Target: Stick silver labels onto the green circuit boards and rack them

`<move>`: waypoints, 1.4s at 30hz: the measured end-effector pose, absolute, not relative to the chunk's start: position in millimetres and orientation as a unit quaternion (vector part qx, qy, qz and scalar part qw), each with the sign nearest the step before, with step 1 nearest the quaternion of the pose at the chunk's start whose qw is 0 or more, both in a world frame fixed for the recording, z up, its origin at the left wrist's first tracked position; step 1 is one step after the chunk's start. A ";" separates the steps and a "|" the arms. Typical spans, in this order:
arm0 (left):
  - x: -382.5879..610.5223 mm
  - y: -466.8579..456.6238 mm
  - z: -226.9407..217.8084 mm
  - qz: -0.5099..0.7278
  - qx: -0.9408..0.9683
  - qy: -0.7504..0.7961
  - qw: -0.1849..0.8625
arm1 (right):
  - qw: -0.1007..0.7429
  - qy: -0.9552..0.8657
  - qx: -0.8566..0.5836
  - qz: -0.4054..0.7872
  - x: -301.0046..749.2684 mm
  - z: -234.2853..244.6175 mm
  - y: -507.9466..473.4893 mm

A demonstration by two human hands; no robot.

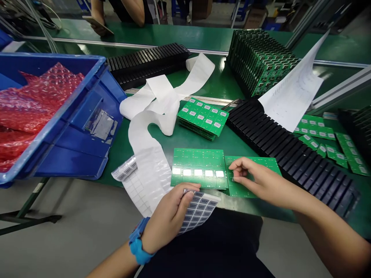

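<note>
My left hand (173, 210) is closed on a strip of printed labels (199, 210) at the table's front edge. Just beyond its fingertips lies a green circuit board panel (198, 158) with a row of white labels along its nearer half. A second green panel (255, 162) lies to the right, its edge against the first one, and no labels show on its visible part. Over that second panel my right hand (246, 175) is bent with thumb and fingers in a pinch. Whatever sits between those fingertips is too small to make out.
A stack of labelled panels (203, 116) lies behind. White backing paper (150, 131) curls across the table beside a blue bin (95, 112) of red bubble wrap. Black slotted racks (290, 154), upright boards (261, 58) and a paper sheet (292, 88) stand right. Another person's hand (100, 27) holds a flat object opposite.
</note>
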State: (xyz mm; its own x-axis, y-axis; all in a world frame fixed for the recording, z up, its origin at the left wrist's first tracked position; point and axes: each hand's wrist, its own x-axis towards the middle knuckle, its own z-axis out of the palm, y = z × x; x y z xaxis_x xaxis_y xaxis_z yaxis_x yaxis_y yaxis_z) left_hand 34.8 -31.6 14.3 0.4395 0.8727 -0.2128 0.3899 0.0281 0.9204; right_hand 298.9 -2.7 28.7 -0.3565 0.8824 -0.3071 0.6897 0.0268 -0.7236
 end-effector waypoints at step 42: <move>67.9 -27.2 12.7 0.175 0.669 0.454 0.562 | 0.028 -0.762 -0.590 0.265 321.3 26.1 -13.5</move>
State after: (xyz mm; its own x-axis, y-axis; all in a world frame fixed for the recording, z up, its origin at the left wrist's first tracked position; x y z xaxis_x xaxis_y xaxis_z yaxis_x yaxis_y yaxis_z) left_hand 67.9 -27.2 12.7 0.5270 0.8036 -0.2767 0.4105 0.0445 0.9108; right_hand 321.3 -13.5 26.1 -0.3014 0.9144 -0.2703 0.8846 0.1624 -0.4371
